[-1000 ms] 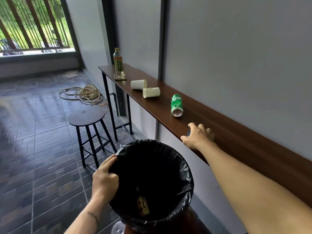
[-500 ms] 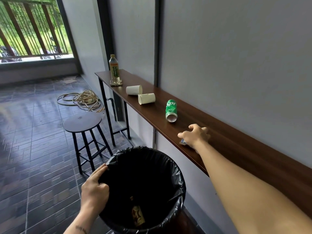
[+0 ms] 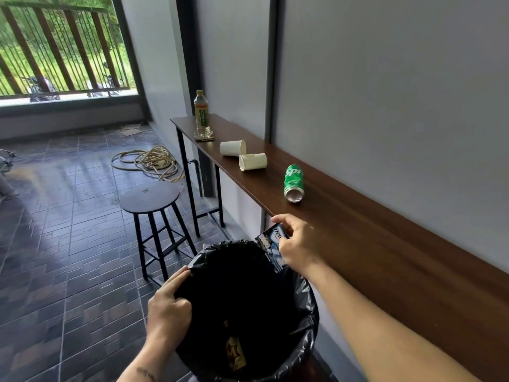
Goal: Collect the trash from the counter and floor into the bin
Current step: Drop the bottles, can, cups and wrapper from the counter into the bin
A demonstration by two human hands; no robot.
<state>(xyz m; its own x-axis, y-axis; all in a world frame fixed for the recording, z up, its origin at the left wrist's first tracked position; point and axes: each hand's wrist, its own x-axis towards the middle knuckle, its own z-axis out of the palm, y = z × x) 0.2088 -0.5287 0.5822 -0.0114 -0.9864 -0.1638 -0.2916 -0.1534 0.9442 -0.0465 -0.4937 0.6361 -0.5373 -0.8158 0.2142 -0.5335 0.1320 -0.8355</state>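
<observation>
My right hand grips a small blue-and-white wrapper and holds it at the far right rim of the bin, just off the counter's edge. The bin is lined with a black bag, and a brownish piece of trash lies at its bottom. My left hand clamps the bin's near left rim. Further along the brown counter lie a green soda can on its side, two tipped white paper cups, and an upright plastic bottle standing on a wrapper.
A round black stool stands on the tiled floor left of the counter legs. A coiled hose lies on the floor beyond it. A piece of cardboard lies near the window wall. The grey wall runs along the counter's right side.
My right hand has lifted the wrapper off the counter's edge and brought it back to the bin's rim. The view has tilted and shifted; my left hand stays on the bin.
</observation>
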